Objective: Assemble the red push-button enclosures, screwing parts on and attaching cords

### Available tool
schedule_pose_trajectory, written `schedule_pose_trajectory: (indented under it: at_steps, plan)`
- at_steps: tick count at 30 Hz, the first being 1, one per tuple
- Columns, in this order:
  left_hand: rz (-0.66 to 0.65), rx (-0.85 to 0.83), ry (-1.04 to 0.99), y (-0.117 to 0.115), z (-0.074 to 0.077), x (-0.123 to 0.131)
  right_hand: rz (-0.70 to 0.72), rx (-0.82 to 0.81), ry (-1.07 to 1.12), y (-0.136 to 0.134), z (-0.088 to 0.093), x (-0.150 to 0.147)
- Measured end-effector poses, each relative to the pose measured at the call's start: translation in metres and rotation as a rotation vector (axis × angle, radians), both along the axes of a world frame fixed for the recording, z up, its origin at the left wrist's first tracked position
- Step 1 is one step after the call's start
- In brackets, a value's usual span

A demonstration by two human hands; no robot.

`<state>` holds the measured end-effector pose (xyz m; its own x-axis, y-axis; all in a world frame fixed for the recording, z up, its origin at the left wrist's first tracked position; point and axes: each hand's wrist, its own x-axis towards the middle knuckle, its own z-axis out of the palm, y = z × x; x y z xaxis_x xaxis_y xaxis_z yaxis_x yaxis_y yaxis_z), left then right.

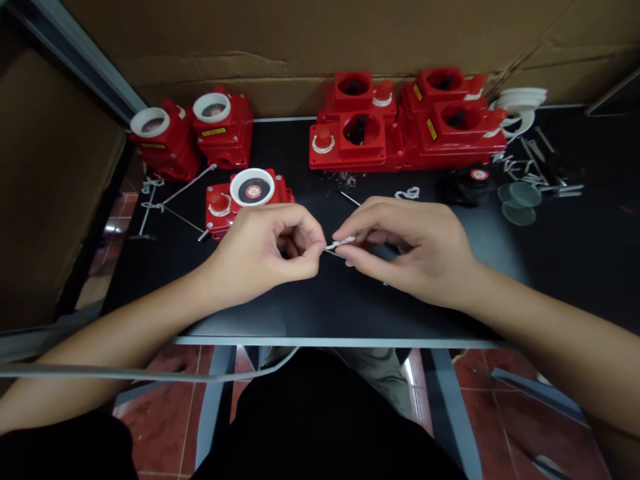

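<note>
1. The black table fills the view, its near edge running just above my lap and a wall of brown cardboard rising behind its far edge.
2. A cluster of open red housings sits at the middle of the far edge, stacked two deep.
3. Two red units with white rings stand toward the far left corner, touching each other.
4. One more red unit lies flat just beyond my left knuckles, its white-rimmed dial facing up.
5. Both my forearms come in from the near corners and meet over the middle of the table, wrists low and close to the surface.
6. My left hand is curled palm inward, with the thumb and forefinger pressed together at the tips and the other fingers folded under.
7. My right hand lies palm down, knuckles up, with the thumb and forefinger also pinched narrow.
8. Two clear discs lie toward the right edge, overlapping, well apart from my hands.
9. The thin white piece spans the small gap between my two pinches, gripped at each end, just above the centre of the table; I cannot tell what it is.
</note>
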<state>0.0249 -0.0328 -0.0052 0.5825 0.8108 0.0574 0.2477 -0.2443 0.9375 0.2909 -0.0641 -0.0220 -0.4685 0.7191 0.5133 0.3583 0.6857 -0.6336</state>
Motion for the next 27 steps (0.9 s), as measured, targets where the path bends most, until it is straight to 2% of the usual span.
schedule_pose_trajectory:
  at_steps: [5,18,20,25,27]
  plan:
    - [0.015,0.011,0.006,0.002,0.001,-0.001,0.013,-0.096,0.045,0.005,0.005,0.007]
    - [-0.001,0.146,0.093,0.001,0.007,-0.003,-0.087,-0.262,0.043,0.012,0.011,0.014]
    - [0.027,0.270,0.125,0.002,0.009,-0.006,-0.104,-0.268,0.051,0.015,0.011,0.017]
    - [0.142,0.793,0.204,0.010,0.016,-0.018,-0.098,-0.257,0.056,0.021,0.008,0.023]
    - [0.192,0.917,0.243,0.015,0.019,-0.023,-0.098,-0.260,0.055,0.023,0.006,0.024]
